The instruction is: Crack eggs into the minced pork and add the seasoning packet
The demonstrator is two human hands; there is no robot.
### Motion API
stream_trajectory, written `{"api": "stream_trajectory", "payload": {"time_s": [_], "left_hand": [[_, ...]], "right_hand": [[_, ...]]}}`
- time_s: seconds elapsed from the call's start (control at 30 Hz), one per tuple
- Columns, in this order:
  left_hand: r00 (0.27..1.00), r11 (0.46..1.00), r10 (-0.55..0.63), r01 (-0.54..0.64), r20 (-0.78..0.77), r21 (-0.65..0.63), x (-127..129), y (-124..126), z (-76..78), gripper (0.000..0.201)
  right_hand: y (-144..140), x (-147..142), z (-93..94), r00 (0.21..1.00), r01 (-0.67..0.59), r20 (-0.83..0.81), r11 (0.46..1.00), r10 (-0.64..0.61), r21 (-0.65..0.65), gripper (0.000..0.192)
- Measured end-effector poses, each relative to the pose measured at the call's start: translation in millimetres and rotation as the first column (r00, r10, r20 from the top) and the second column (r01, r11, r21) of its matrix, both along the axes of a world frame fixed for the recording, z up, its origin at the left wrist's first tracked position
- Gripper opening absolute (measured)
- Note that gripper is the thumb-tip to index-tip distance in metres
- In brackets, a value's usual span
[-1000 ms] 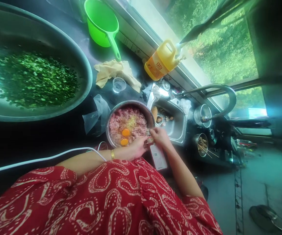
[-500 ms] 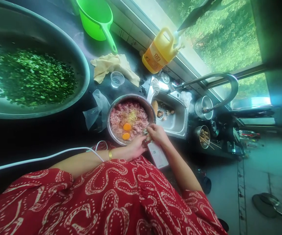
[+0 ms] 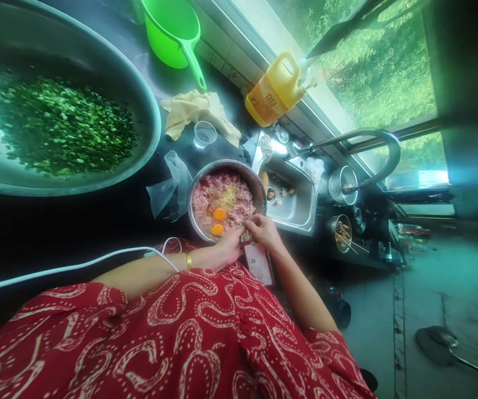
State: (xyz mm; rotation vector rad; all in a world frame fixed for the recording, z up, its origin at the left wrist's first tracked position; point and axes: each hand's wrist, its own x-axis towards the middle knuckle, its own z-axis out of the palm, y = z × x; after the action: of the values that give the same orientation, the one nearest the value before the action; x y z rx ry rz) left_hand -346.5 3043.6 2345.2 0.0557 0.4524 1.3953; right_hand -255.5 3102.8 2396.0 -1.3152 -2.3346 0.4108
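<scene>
Left hand [image 3: 227,248]: grip closed, fingers pinched on the top edge of a small packet [image 3: 257,259] at the near rim of the metal bowl. A gold bangle sits on the wrist.

Right hand [image 3: 264,230]: grip closed likewise, fingertips pinched on the same top edge of the packet, touching the left hand's fingers.

Packet: flat, rectangular, reddish printed face with a pale label panel; it hangs down from both hands, just beside the bowl's near rim and above the red patterned garment.

Metal bowl [image 3: 255,185]: round, shiny steel, standing on the dark surface [image 3: 76,221]. It holds pink minced meat [image 3: 209,195], coarse and lumpy, with a yellowish patch at the middle and two raw egg yolks [image 3: 219,220] lying side by side toward the near edge.

Plastic bag [image 3: 171,188]: clear, crumpled, just left of the bowl.

Sink [image 3: 301,208]: small steel basin, right of the bowl, with scraps inside; a curved metal tap [image 3: 371,141] arches over it.

Large basin [image 3: 139,88]: wide steel, far left, with finely chopped greens.

Glass cup [image 3: 204,134]: small, clear, beside a creased yellow cloth [image 3: 197,111].

Green ladle [image 3: 172,30]: plastic, with a long handle.

Oil jug [image 3: 274,94]: yellow plastic, on the window ledge.

White cable [image 3: 76,267]: runs across the surface toward the left wrist.
</scene>
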Motion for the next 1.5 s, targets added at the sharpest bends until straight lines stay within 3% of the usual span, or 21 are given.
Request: {"api": "stream_trajectory", "payload": {"time_s": [0.07,0.2,0.33,0.43,0.53,0.7,0.83,0.97,1.1,1.23,1.37,1.5], "left_hand": [[1.0,1.0,0.012,-0.012,-0.01,-0.022,0,0,1.8,0.008],[0.997,0.998,0.069,-0.069,0.043,0.007,1,4,3.3,0.01],[0.997,0.998,0.049,-0.047,0.064,-0.031,2,6,3.6,0.012],[0.994,0.998,0.058,-0.058,0.095,-0.001,2,8,3.4,0.009],[0.993,0.997,0.077,-0.075,0.087,-0.033,2,9,1.3,0.01],[0.993,0.995,0.1,-0.101,0.06,0.007,4,10,-1.1,0.009],[0.994,0.996,0.09,-0.088,0.057,-0.03,5,11,2.4,0.012],[0.992,0.994,0.111,-0.11,0.055,-0.012,2,11,6.3,0.012],[0.992,0.992,0.121,-0.12,0.04,-0.042,1,11,7.7,0.009],[0.992,0.992,0.122,-0.121,0.041,-0.026,1,11,9.2,0.01],[0.992,0.991,0.125,-0.124,0.012,-0.056,3,12,8.5,0.011],[0.987,0.987,0.158,-0.157,0.042,-0.042,3,16,5.2,0.012]], "right_hand": [[-2,-1,0.2,0.998,0.058,0.015,0.998,-0.059,0.036,0.02],[-5,-3,2.9,1.0,-0.025,-0.01,1.0,0.025,0.001,0.023],[-3,-4,3.7,0.998,0.037,0.054,0.998,-0.04,0.052,0.019],[0,-3,2.1,1.0,-0.016,0.026,1.0,0.016,0.007,0.022],[4,-4,-0.9,1.0,0.026,0.016,0.999,-0.026,0.024,0.022],[6,-5,-4.4,0.987,0.011,-0.158,0.999,-0.018,-0.045,0.029],[4,-5,-2.2,0.996,0.074,-0.059,0.996,-0.071,0.048,0.025],[4,-5,-0.4,0.991,-0.017,-0.136,1.0,0.016,-0.002,0.027],[8,-4,-1.6,0.993,0.014,-0.114,1.0,-0.015,-0.01,0.024],[12,-3,-4.0,0.981,-0.057,-0.19,0.998,0.05,-0.034,0.026],[14,-1,-5.9,0.991,0.01,-0.13,1.0,-0.008,0.011,0.023],[15,0,-8.1,0.946,-0.094,-0.318,0.991,0.059,-0.096,0.028]]}}
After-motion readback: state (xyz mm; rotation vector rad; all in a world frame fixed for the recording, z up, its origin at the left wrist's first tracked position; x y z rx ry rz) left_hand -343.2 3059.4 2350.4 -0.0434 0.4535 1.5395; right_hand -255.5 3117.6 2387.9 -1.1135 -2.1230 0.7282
